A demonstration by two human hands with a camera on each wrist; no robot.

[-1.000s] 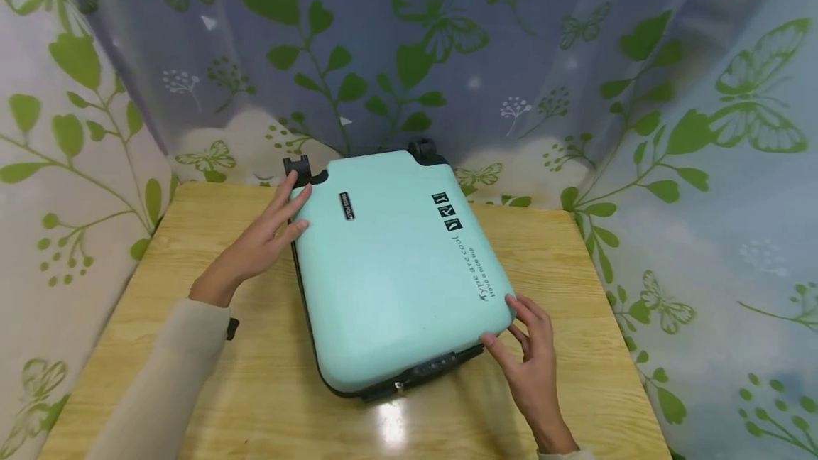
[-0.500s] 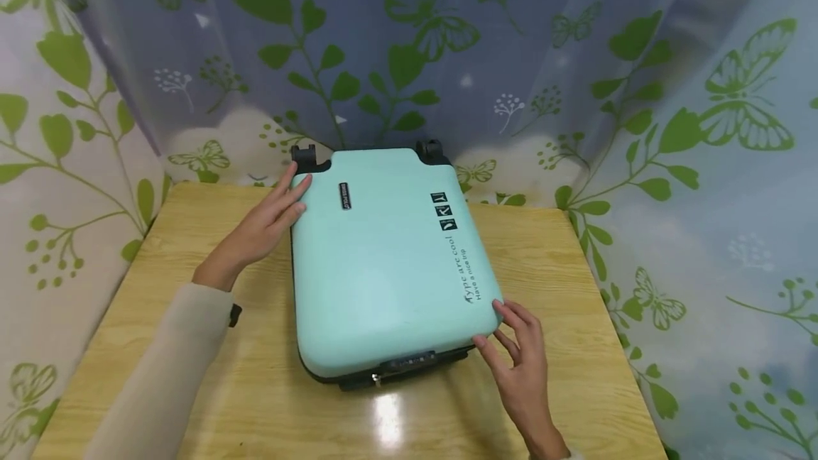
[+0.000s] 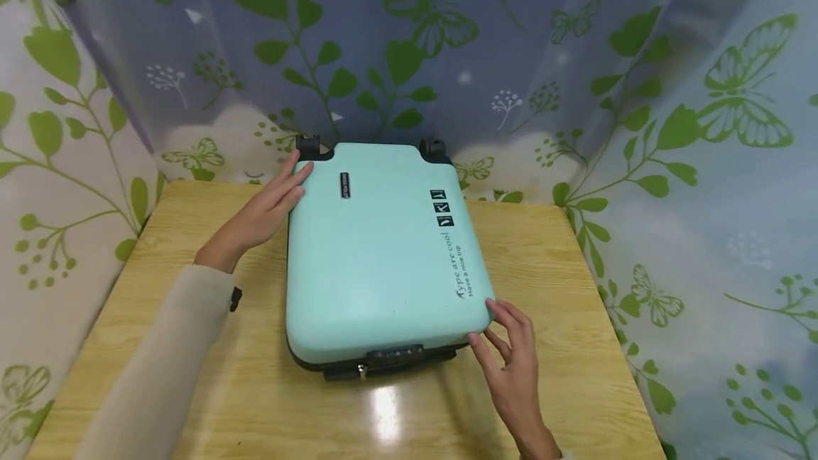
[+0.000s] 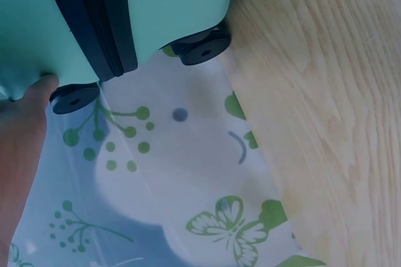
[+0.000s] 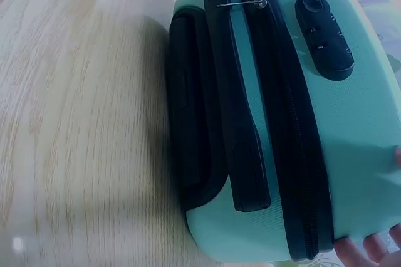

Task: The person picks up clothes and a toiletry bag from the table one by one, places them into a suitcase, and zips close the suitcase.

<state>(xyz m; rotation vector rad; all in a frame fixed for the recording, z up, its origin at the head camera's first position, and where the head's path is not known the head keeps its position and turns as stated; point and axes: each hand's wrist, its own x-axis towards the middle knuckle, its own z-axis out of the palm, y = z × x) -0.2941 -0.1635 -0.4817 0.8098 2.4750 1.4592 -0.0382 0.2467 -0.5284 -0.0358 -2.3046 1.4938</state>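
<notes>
A mint-green hard-shell suitcase (image 3: 383,254) lies flat on the wooden table, its wheels toward the curtain and its black handle (image 5: 238,104) toward me. My left hand (image 3: 255,215) rests against its far left corner, with fairly straight fingers just below a black wheel (image 3: 308,146). At the near right corner, my right hand (image 3: 511,368) touches the shell with fingertips and thumb spread around the edge. A combination lock (image 5: 324,36) and a zipper pull (image 5: 259,2) show in the right wrist view. In the left wrist view only part of the left hand (image 4: 25,116) appears.
The wooden table (image 3: 575,289) extends around the suitcase on both sides and in front. A leaf-and-butterfly curtain (image 3: 396,41) hangs close behind the wheels and along both sides. Light reflects off the tabletop near the handle.
The suitcase has turned clockwise, so it sits straighter; its handle end has swung left. My right hand has moved left with that corner, and my left hand has shifted slightly away from me.
</notes>
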